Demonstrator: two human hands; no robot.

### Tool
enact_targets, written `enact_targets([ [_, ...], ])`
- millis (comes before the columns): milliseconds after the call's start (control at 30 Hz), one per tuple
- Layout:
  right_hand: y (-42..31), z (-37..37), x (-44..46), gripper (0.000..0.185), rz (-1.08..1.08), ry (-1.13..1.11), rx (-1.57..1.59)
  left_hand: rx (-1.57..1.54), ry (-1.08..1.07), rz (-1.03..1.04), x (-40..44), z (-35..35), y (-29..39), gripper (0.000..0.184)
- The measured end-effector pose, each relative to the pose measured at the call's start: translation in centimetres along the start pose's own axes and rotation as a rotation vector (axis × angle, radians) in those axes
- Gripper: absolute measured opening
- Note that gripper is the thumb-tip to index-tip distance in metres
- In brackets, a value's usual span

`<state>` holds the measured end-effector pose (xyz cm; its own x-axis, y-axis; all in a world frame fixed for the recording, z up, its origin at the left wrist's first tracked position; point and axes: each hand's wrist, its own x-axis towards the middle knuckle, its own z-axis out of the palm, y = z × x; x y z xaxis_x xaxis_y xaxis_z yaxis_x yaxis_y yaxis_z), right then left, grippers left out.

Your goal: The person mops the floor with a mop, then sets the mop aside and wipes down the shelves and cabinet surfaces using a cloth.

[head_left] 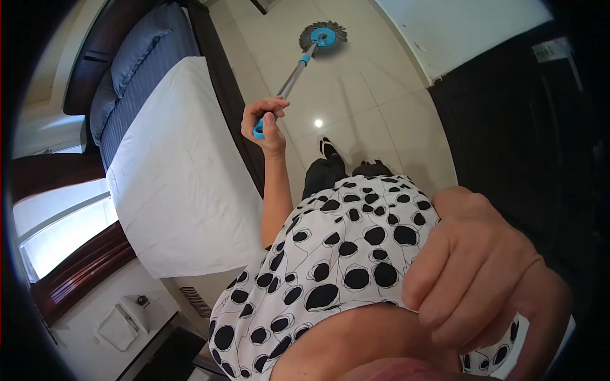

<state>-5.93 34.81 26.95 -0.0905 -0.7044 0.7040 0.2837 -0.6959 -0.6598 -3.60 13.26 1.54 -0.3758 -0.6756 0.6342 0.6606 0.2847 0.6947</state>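
My left hand (267, 127) is closed around the handle of a mop (293, 81), near the handle's blue end. The mop's grey pole slants away across the floor to a round blue head (323, 38) with a dark grey fringe, resting on the tiles. Close to the camera, my right hand (486, 270) is raised in front of my chest by the collar of a white shirt with black spots (356, 247). Its fingers are curled in, and their tips are hidden, so I cannot see what they hold, if anything.
On the left stands a bed with a white cover (184, 171), blue striped pillows (136, 60) and a dark wooden frame. Light tiles (356, 95) make up the floor. To the right are a white wall (460, 32) and a dark door (508, 127). A bright window (67, 235) lies lower left.
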Motion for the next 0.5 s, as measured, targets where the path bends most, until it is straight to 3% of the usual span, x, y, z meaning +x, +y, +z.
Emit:
enact_targets([
  [200,-1.8,1.0,-6.9,0.017,-0.035,-0.074,0.027,0.074,0.030,-0.013,-6.8,2.9,0.5,0.023],
  [267,-1.0,0.1,-8.3,0.015,0.041,-0.023,-0.092,0.097,0.044,-0.008,-8.2,3.3,1.1,0.026],
  [333,1.0,-0.7,-8.9,0.015,0.236,0.187,-0.371,0.128,0.091,0.025,-8.8,3.3,2.6,0.024],
  [400,5.1,-3.1,-9.8,0.022,0.564,0.314,-0.612,0.109,0.064,0.003,-9.4,2.2,4.6,0.024],
  [500,14.9,-6.9,-14.6,0.046,0.769,0.181,-1.059,0.097,0.078,-0.023,-10.4,-0.4,7.7,0.026],
])
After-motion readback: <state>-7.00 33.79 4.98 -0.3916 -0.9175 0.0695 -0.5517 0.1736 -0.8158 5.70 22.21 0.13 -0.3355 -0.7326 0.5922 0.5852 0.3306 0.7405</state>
